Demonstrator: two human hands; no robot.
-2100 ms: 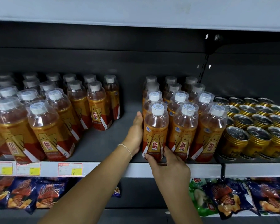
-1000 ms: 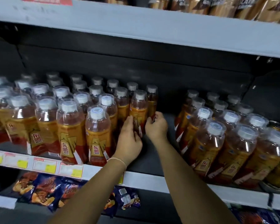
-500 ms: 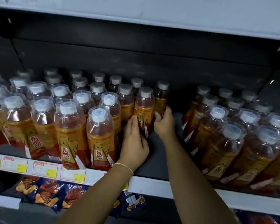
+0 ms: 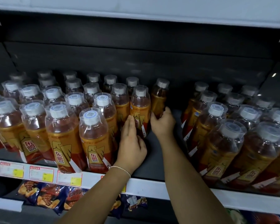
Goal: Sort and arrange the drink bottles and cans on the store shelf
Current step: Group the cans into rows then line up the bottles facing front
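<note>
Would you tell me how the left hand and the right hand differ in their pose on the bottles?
The left hand lies with straight fingers against a labelled bottle; the right hand curls round the foot of a rear bottle. The left wrist wears a thin bracelet; the right wrist is bare. Both reach into the gap on the shelf.

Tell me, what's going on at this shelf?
A person is tidying orange drink bottles on a store shelf. The left hand lies with straight fingers against the end bottle of the big left block, while the right hand grips the lone bottle just behind it. A bare gap separates this block from a second group on the right.
</note>
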